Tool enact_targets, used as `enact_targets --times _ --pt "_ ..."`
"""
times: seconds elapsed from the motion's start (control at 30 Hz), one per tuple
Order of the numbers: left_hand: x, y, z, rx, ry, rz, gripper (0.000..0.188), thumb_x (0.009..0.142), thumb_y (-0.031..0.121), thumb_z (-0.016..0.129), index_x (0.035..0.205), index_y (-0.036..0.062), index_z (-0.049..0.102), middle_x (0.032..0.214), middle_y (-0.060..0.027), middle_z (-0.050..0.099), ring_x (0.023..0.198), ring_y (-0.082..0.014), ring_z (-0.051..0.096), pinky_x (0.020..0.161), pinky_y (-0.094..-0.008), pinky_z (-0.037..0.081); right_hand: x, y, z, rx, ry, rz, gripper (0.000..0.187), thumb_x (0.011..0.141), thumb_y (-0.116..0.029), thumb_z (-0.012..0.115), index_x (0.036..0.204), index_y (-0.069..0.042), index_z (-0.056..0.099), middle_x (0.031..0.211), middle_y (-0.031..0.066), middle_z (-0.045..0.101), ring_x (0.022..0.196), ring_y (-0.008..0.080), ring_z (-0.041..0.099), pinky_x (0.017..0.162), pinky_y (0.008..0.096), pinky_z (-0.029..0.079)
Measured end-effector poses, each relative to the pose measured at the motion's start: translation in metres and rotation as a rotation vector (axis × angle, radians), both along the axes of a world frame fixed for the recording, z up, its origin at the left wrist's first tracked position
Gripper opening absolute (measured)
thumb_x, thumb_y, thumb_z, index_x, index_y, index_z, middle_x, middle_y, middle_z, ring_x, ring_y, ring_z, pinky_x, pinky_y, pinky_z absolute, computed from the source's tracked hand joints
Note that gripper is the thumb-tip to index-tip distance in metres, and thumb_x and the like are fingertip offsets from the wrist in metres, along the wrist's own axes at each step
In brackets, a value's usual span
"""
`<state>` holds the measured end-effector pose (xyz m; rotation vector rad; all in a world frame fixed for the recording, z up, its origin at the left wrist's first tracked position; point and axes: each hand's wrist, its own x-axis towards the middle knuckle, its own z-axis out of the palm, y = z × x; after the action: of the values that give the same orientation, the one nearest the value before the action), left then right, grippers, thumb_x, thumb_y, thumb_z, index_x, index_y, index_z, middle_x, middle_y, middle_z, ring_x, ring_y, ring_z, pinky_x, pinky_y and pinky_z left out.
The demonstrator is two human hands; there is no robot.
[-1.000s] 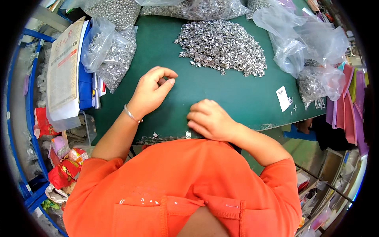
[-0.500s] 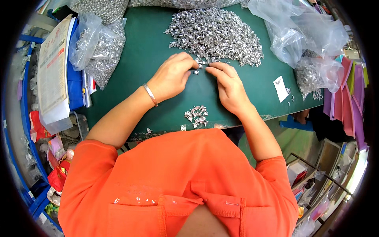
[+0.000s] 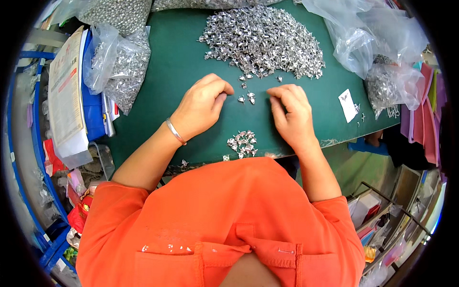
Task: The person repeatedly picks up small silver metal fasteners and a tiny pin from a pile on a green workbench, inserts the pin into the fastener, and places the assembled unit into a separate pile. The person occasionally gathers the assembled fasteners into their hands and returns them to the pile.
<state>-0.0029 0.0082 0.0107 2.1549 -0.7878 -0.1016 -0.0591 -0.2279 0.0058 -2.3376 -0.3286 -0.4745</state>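
A heap of small silver metal pieces (image 3: 263, 40) lies on the far middle of the green tabletop (image 3: 179, 43). Just in front of it, several loose silver pieces (image 3: 251, 97) are scattered between my two hands. My left hand (image 3: 201, 103), with a silver bangle on its wrist, hovers at the left of these pieces, fingers loosely bent and thumb apart. To their right is my right hand (image 3: 292, 112), its fingers curved and spread from the thumb. Nothing shows in either hand. A smaller cluster of silver pieces (image 3: 242, 144) sits near the front edge, between my forearms.
Clear plastic bags of metal pieces (image 3: 126, 71) stand at the far left, beside a blue folder with papers (image 3: 67, 95). Crumpled clear bags (image 3: 351, 43) and another filled bag (image 3: 382, 86) occupy the right side. A small white card (image 3: 347, 105) lies near the right edge.
Both hands have drawn back from the near edge of the heap and moved apart. Loose pieces now show in the gap between them.
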Motion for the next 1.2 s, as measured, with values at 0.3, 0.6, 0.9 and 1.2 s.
enact_targets --times 0.3,0.6,0.9,1.2 --pt "-0.003 -0.01 -0.005 0.042 -0.082 -0.041 0.015 0.086 0.0 0.067 0.101 0.0023 0.069 0.095 -0.0119 0.062 0.089 -0.0305 0.063 0.079 -0.0381 0.051 -0.006 0.009 0.001 -0.045 0.118 0.046 0.01 0.082 -0.006 0.072 0.092 -0.006 0.071 0.091 0.0077 0.064 0.086 0.03 0.062 0.075 0.0406 0.049" --pt "-0.002 -0.022 -0.005 0.027 -0.123 -0.074 0.016 0.082 0.0 0.072 0.097 0.0031 0.068 0.094 -0.0113 0.062 0.089 -0.0318 0.063 0.079 -0.0392 0.051 -0.012 0.008 -0.003 0.026 0.135 0.012 0.012 0.085 -0.006 0.07 0.097 -0.007 0.072 0.094 0.0069 0.064 0.089 0.0289 0.062 0.077 0.0403 0.046" --pt "-0.006 -0.017 0.001 -0.032 0.039 -0.039 0.017 0.081 -0.007 0.068 0.097 0.0006 0.065 0.096 -0.0126 0.063 0.087 -0.0296 0.065 0.075 -0.0361 0.053 -0.016 0.011 -0.005 -0.023 0.127 0.026 0.014 0.08 -0.008 0.076 0.091 -0.009 0.068 0.094 0.0034 0.06 0.09 0.0267 0.058 0.078 0.039 0.043" --pt "-0.007 -0.022 -0.001 0.043 -0.151 -0.062 0.017 0.079 -0.003 0.072 0.094 0.002 0.065 0.096 -0.011 0.063 0.086 -0.0293 0.064 0.076 -0.0378 0.052 -0.024 0.004 0.006 0.058 0.158 0.227 0.014 0.081 -0.007 0.076 0.093 -0.008 0.068 0.091 0.0044 0.063 0.084 0.0263 0.06 0.076 0.0387 0.046"
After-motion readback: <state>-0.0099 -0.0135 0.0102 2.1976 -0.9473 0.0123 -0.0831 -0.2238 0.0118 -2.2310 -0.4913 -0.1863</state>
